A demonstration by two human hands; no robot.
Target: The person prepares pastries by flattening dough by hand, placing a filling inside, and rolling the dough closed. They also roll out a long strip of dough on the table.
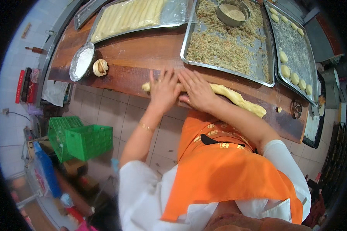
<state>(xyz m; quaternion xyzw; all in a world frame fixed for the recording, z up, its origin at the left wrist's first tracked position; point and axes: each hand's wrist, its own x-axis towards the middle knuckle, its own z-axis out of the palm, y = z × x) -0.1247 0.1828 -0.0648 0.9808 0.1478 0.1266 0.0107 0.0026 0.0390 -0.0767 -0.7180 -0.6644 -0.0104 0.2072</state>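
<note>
A long rope of pale yellow dough (241, 101) lies along the near edge of the wooden table (142, 57). My left hand (165, 90) rests flat on it near its left end, fingers stretched out and pointing away from me. Close beside it, my right hand (198, 89) also presses on the dough with its fingers extended. The two hands nearly touch and hide the stretch of dough beneath them. To the right of my hands the rope looks thicker and uneven, and a small dough scrap (279, 110) sits beyond its right end.
A bowl of white flour (82, 63) and a coiled roll (100, 67) stand at left. Behind are a tray of dough strips (129, 17), a tray of crumbly filling (219, 50) with a round tin (233, 13), and a floured tray (295, 50) of dough rounds. Metal ring cutters (296, 109) lie right.
</note>
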